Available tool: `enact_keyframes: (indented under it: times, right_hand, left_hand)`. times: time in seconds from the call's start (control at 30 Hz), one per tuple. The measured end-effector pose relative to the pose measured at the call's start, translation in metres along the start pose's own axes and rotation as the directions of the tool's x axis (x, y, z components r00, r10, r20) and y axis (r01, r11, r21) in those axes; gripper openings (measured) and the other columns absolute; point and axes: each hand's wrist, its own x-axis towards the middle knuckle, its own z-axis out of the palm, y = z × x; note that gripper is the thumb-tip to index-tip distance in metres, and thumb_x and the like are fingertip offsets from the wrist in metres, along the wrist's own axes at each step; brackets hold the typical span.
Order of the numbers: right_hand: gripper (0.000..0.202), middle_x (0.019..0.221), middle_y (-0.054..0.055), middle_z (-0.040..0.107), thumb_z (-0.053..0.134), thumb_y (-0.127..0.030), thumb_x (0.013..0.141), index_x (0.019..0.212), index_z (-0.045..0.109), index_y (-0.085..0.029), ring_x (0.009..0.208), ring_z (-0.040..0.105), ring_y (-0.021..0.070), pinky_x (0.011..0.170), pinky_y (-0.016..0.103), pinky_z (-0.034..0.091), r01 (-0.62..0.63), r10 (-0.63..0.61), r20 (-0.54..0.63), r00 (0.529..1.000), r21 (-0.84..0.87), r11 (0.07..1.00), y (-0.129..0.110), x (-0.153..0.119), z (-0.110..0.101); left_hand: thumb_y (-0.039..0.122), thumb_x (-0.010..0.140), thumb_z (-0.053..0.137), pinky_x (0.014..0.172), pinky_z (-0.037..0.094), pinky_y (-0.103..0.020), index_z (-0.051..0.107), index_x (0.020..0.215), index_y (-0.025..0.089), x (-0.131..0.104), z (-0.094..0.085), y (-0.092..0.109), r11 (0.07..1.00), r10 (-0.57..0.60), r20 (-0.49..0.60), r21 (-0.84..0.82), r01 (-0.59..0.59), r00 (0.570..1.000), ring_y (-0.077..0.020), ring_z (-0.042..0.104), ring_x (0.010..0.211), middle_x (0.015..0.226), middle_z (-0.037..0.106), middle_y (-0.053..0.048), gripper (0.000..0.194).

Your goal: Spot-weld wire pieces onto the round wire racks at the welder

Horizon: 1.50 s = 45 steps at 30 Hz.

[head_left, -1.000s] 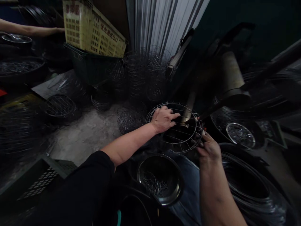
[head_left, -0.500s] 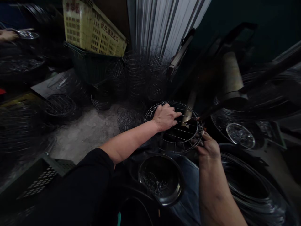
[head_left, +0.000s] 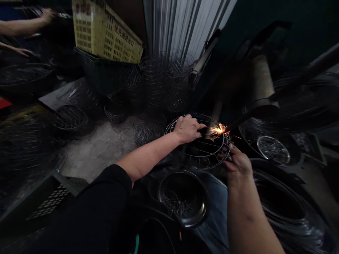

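Note:
A round wire rack, with a ring rim and thin cross wires, is held tilted at the welding machine's electrodes. My left hand lies over its left part, index finger stretched along a cross wire and the other fingers curled on the wires. My right hand grips the rim at the right, fingertips partly hidden. Bright orange sparks fly where the rim meets the dark upper electrode arm. A metal bowl holding short bent wire pieces rests on my lap below.
Wire coils lie at the right, near a tub with a shiny round wire piece. Stacked wire racks stand behind, beside a yellow crate. A green crate is at lower left. A co-worker's hand shows upper left.
Sparks have appeared at the rack's rim by the electrode. Both my hands keep their hold, nearly unmoved. The co-worker's arms have come further into view.

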Motion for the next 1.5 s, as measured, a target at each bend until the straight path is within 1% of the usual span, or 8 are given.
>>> enact_keyframes:
  times: [0.2, 0.4, 0.57, 0.73, 0.9, 1.07, 1.33, 1.5]
  right_hand:
    - [0.024, 0.05, -0.009, 0.051, 0.078, -0.024, 0.071, 0.069, 0.055, -0.02, 0.03, 0.031, 0.0025, 0.032, 0.016, 0.041, 0.005, -0.005, -0.015, 1.0, -0.025, 1.0, -0.001, -0.003, 0.0]
    - [0.029, 0.052, -0.007, 0.056, 0.087, -0.027, 0.058, 0.074, 0.065, -0.018, 0.034, 0.04, 0.0045, 0.032, 0.016, 0.039, 0.126, -0.127, -0.028, 0.991, -0.038, 0.991, -0.022, 0.002, 0.017]
    - [0.042, 0.06, -0.004, 0.064, 0.091, -0.03, 0.048, 0.084, 0.074, -0.018, 0.037, 0.042, 0.0053, 0.03, 0.015, 0.031, 0.22, -0.226, -0.026, 0.974, -0.14, 0.965, -0.045, 0.004, 0.019]
    - [0.048, 0.08, 0.002, 0.075, 0.093, -0.036, 0.048, 0.092, 0.079, -0.021, 0.06, 0.065, 0.0127, 0.047, 0.018, 0.052, 0.236, -0.303, -0.142, 0.942, -0.361, 0.902, -0.033, -0.028, -0.017]
    - [0.047, 0.091, 0.004, 0.078, 0.091, -0.045, 0.053, 0.094, 0.081, -0.024, 0.083, 0.073, 0.0194, 0.068, 0.023, 0.06, 0.192, -0.266, -0.101, 0.959, -0.462, 0.866, -0.009, -0.054, -0.053]
    - [0.044, 0.089, 0.005, 0.078, 0.091, -0.044, 0.053, 0.091, 0.081, -0.023, 0.084, 0.073, 0.023, 0.075, 0.031, 0.061, 0.303, -0.361, -0.047, 0.931, -0.453, 0.839, -0.004, -0.04, -0.054]
    - [0.04, 0.084, 0.005, 0.077, 0.089, -0.048, 0.052, 0.082, 0.08, -0.023, 0.083, 0.073, 0.027, 0.089, 0.046, 0.058, 0.397, -0.477, -0.062, 0.877, -0.466, 0.79, -0.011, -0.006, -0.037]
    - [0.039, 0.084, 0.003, 0.076, 0.089, -0.048, 0.054, 0.082, 0.079, -0.023, 0.079, 0.071, 0.0234, 0.082, 0.041, 0.058, 0.412, -0.493, -0.065, 0.868, -0.46, 0.786, -0.012, -0.001, -0.036]
  left_hand:
    - [0.039, 0.086, 0.066, 0.094, 0.041, -0.043, 0.073, 0.117, 0.036, -0.002, 0.002, -0.001, 1.0, 0.017, 0.013, 0.015, -0.017, 1.0, -0.0272, 0.055, 0.108, 0.105, 0.071, -0.001, 0.032]
    - [0.029, 0.079, 0.071, 0.095, 0.048, -0.044, 0.072, 0.117, 0.033, 0.004, 0.013, -0.013, 0.999, 0.014, 0.004, -0.036, -0.014, 1.0, -0.0278, 0.059, 0.11, 0.111, 0.073, -0.002, 0.039]
    - [0.017, 0.077, 0.073, 0.097, 0.052, -0.032, 0.072, 0.118, 0.021, 0.005, 0.057, -0.015, 0.933, -0.078, -0.077, -0.357, 0.045, 0.994, -0.0208, 0.067, 0.11, 0.117, 0.074, -0.005, 0.041]
    - [0.018, 0.076, 0.078, 0.094, 0.054, -0.03, 0.073, 0.112, 0.016, -0.011, 0.114, -0.001, 0.727, -0.267, -0.15, -0.68, 0.097, 0.952, -0.0198, 0.07, 0.102, 0.109, 0.076, -0.006, 0.037]
    - [0.02, 0.076, 0.079, 0.087, 0.055, -0.03, 0.073, 0.105, 0.014, -0.019, 0.142, 0.011, 0.564, -0.364, -0.171, -0.823, 0.071, 0.916, -0.0185, 0.069, 0.09, 0.097, 0.076, -0.004, 0.031]
    - [0.021, 0.077, 0.077, 0.085, 0.054, -0.03, 0.073, 0.1, 0.014, -0.016, 0.148, 0.013, 0.511, -0.414, -0.209, -0.859, 0.036, 0.886, -0.0189, 0.067, 0.09, 0.094, 0.074, -0.005, 0.024]
    - [0.016, 0.076, 0.077, 0.086, 0.051, -0.029, 0.072, 0.092, 0.017, -0.008, 0.143, 0.01, 0.563, -0.465, -0.244, -0.823, 0.072, 0.851, -0.0183, 0.065, 0.088, 0.091, 0.073, -0.003, 0.017]
    - [0.019, 0.075, 0.079, 0.081, 0.049, -0.027, 0.072, 0.091, 0.018, -0.009, 0.144, 0.014, 0.556, -0.48, -0.226, -0.826, 0.094, 0.848, -0.0164, 0.063, 0.084, 0.088, 0.071, -0.001, 0.017]
